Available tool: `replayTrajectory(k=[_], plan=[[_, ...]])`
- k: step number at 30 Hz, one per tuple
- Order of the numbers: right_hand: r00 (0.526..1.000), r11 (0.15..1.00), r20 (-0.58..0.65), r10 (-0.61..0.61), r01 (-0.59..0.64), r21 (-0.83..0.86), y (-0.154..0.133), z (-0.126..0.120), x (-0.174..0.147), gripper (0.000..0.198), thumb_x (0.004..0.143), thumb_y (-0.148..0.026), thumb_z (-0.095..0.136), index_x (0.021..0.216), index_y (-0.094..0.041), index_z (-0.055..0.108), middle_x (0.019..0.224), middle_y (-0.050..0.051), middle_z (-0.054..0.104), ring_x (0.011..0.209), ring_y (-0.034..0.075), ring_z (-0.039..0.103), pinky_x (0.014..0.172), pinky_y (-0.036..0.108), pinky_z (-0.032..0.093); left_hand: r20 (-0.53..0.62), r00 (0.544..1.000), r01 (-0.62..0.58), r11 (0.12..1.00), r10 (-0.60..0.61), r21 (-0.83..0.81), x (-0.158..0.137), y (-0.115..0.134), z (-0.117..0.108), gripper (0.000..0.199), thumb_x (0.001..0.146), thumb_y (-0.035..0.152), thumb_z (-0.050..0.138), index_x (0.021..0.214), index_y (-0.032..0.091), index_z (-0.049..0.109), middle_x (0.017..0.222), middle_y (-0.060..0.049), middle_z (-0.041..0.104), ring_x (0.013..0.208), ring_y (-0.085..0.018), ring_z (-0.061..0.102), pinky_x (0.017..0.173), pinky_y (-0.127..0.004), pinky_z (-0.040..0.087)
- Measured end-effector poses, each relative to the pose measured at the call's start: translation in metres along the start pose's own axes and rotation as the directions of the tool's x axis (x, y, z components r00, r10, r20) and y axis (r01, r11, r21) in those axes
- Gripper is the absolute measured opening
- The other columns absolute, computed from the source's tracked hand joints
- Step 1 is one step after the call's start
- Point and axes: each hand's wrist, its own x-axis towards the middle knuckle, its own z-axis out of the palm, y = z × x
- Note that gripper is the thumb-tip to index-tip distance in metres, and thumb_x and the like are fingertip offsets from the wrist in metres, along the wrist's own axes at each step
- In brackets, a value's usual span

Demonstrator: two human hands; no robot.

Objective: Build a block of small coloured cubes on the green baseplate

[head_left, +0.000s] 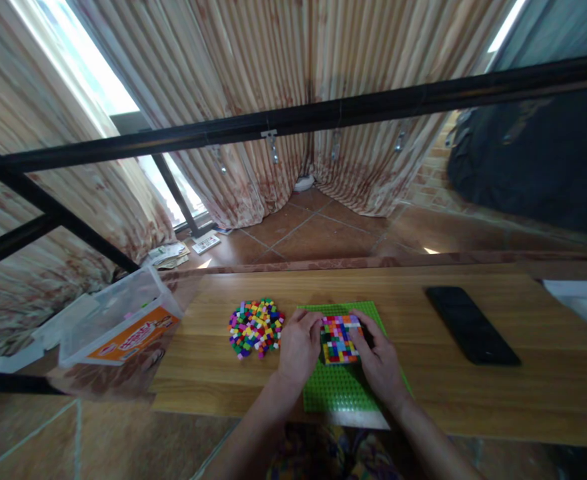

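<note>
A multicoloured square of small toy bricks is over the green studded baseplate; I cannot tell whether it rests on the plate or is lifted a little. My left hand is closed at the square's left edge, fingertips bent in at its upper left corner. Along the right edge, my right hand grips the square, with the thumb over its face and the fingers at its upper right corner. To the left of my left hand lies a heap of loose coloured toy bricks.
A black phone lies on the right of the wooden table. At the left stands a clear plastic bin with an orange label. A dark metal bar crosses beyond the table, before curtains. White paper is at the far right.
</note>
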Motion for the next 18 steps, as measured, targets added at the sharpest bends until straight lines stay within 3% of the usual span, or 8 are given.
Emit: replayTrajectory(k=[11,18], plan=[[1.000,1.000,-0.007,-0.024,0.024,-0.016,-0.0036,-0.0006,-0.0007,0.045,0.090,-0.046,0.053,0.127,-0.021,0.059,0.127,0.011,0.064,0.115,0.027,0.059,0.104,0.048,0.042,0.062,0.998,-0.016,0.993,0.023,-0.116,0.0024,-0.0040,-0.0005,0.028,0.091,0.008,0.048,0.103,0.020,0.071,0.093,-0.006,0.067,0.083,-0.016,0.065,0.078,-0.028,0.054],[1.000,1.000,0.004,-0.018,0.018,-0.010,-0.0021,-0.0009,-0.0002,0.047,0.090,-0.047,0.053,0.128,-0.021,0.058,0.129,0.011,0.063,0.116,0.027,0.058,0.104,0.047,0.042,0.067,0.997,0.043,0.974,-0.029,-0.222,0.0049,-0.0032,-0.0007,0.032,0.089,0.005,0.048,0.096,0.022,0.074,0.090,-0.005,0.069,0.084,-0.015,0.065,0.080,-0.028,0.053]])
